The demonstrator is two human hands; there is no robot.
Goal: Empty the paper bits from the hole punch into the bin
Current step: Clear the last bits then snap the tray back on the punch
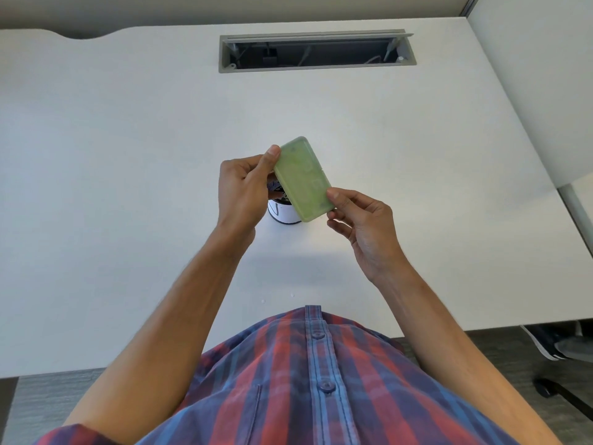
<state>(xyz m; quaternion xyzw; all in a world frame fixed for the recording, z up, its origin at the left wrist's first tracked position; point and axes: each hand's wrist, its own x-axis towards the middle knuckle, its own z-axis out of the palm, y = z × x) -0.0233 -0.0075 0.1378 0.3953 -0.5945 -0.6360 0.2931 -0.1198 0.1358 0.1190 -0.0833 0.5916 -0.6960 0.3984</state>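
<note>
Left hand (pixel 245 187) pinching the far end of the green hole punch (pixel 303 178), right hand (pixel 359 220) pinching its near corner, base cover up, directly above the small white bin (pixel 284 215). Best kept centred over the rim; peel cover slowly, avoiding spilled bits.

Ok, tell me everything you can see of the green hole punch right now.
The green hole punch shows its flat underside: a pale translucent rounded plastic rectangle. It is held tilted above the small white bin on the desk, the left hand gripping its upper end, the right hand pinching its lower corner.
</note>
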